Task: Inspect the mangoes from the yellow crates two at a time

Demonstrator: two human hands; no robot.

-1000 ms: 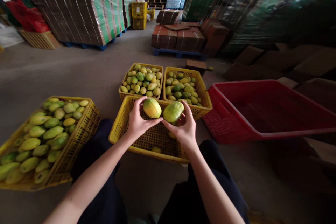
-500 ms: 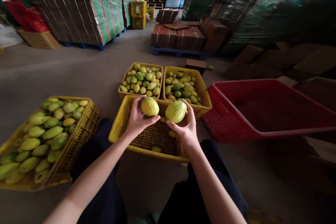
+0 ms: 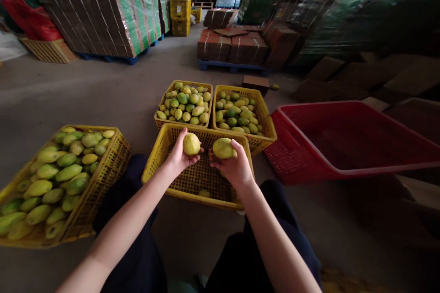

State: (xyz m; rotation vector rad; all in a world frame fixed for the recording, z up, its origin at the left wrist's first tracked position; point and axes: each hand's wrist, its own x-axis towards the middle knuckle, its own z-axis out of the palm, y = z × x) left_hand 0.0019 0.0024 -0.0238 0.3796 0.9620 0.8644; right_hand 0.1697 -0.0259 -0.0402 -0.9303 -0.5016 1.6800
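My left hand (image 3: 178, 158) is closed around a rounded yellow papaya (image 3: 191, 144), one end of it facing me. In my right hand (image 3: 238, 168) lies a yellow-green oval papaya (image 3: 222, 148), turned sideways with the thumb over its right end. Both fruits are held side by side, a small gap apart, above a yellow plastic crate (image 3: 161, 188) between my legs. A papaya (image 3: 204, 193) rests on that crate's floor near its front wall; my hands and arms cover part of the inside.
Two yellow crates heaped with papayas, a left one (image 3: 158, 122) and a right one (image 3: 270, 123), stand beyond. Another full crate (image 3: 118, 146) is at my left. A red basket (image 3: 330, 171) sits at right. Flattened cartons (image 3: 247, 48) lie on a blue pallet behind.
Both papayas have been turned in my fingers. The left one now shows its end, and the right one lies more sideways. My right hand has rolled over, its back now facing up.
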